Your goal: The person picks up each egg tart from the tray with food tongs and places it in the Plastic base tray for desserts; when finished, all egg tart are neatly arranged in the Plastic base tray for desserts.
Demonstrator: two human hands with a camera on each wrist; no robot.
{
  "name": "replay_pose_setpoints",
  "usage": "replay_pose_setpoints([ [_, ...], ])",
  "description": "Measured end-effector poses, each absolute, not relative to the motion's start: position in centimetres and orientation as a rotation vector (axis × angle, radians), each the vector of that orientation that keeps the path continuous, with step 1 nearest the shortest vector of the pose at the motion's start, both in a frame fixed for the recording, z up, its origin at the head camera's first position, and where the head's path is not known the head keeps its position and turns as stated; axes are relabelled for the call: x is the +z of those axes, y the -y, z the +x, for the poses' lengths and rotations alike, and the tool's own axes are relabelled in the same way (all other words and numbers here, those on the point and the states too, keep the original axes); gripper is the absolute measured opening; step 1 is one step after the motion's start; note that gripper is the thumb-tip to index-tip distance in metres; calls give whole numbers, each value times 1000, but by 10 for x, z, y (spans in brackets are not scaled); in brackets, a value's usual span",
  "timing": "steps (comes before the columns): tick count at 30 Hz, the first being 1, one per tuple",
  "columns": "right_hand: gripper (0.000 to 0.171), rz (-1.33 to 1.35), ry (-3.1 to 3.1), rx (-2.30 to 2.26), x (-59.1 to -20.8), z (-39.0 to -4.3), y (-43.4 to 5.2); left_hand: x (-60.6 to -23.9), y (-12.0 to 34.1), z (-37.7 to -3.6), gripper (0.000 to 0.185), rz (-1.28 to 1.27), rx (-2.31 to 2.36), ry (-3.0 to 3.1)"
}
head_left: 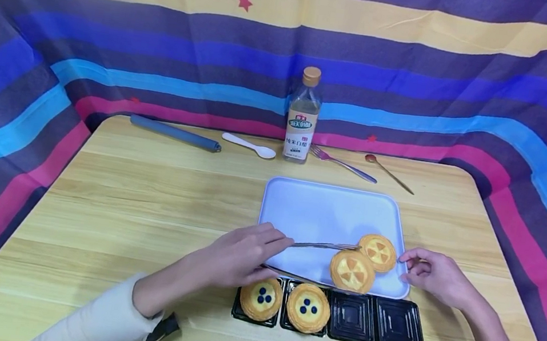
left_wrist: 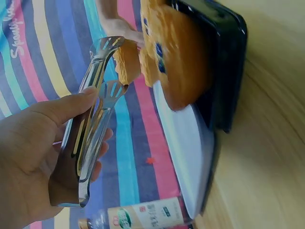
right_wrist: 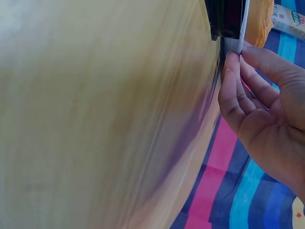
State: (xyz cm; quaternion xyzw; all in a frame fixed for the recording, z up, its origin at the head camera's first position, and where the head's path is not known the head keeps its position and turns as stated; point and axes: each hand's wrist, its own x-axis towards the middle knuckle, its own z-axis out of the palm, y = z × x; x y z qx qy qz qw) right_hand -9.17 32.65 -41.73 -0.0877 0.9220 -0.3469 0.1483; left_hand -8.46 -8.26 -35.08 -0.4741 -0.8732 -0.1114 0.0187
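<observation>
My left hand (head_left: 247,253) holds metal tongs (left_wrist: 86,124), thumb on one arm and fingers round the other. Between the tong tips is a round tart with orange wedges on top (head_left: 352,271), over the near right part of the pale blue tray (head_left: 320,211). A similar tart (head_left: 378,252) lies on the tray just behind it, partly overlapped. At the tray's right edge, my right hand (head_left: 438,277) pinches the rim between thumb and fingers, as the right wrist view also shows (right_wrist: 267,95).
In front of the tray is a row of black plastic containers (head_left: 399,325); the left two hold blueberry-topped tarts (head_left: 308,309). Along the back stand or lie a vinegar bottle (head_left: 302,119), a white spoon (head_left: 251,146), a fork (head_left: 342,163), a thin spoon (head_left: 389,173) and a grey-blue roll (head_left: 174,133).
</observation>
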Motion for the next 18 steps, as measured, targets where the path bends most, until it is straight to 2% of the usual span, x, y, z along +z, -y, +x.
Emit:
replay_pose_setpoints([
  [18,29,-238,-2651,-963,-417,-93,-326,-352,69,-58,54,-1678,-200,2642],
])
